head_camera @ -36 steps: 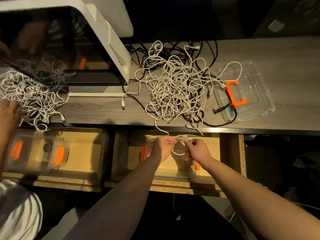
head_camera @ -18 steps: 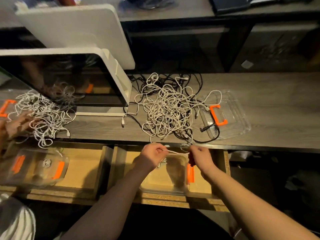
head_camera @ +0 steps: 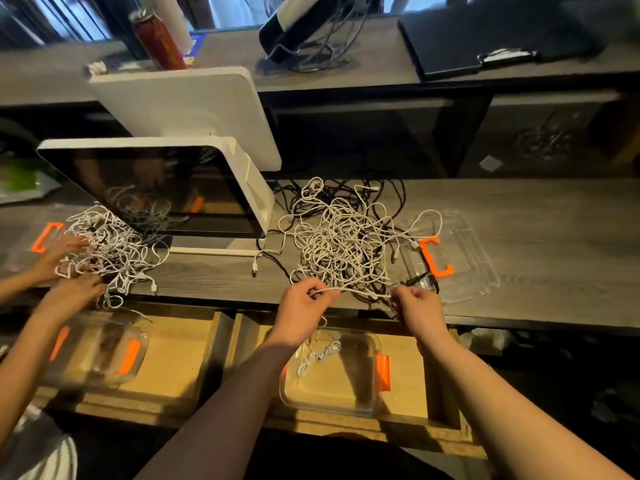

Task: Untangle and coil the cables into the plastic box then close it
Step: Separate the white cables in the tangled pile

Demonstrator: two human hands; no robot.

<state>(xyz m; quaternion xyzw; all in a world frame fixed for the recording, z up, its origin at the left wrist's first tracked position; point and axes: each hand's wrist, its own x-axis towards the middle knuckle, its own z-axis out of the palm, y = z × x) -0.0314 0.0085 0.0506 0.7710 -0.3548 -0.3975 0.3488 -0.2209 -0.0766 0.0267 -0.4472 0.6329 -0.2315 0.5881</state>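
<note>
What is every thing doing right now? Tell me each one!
left hand: pinching the white cable
right hand: pinching the white cable
white cable: stretched between both hands
cable pile: tangled
plastic box: open
lid: off, on the desk

Not much to see of the person wearing the camera, honestly. Two bare forearms come in from around 6 o'clock, no sleeves anywhere in view, no watch, no bracelets, no rings that I can make out. The left hand (head_camera: 304,308) and right hand (head_camera: 417,311) are both gloveless, with short nails as far as the blur lets me tell. The left arm sits mostly in shadow, the right one catches more of the warm light.
</note>
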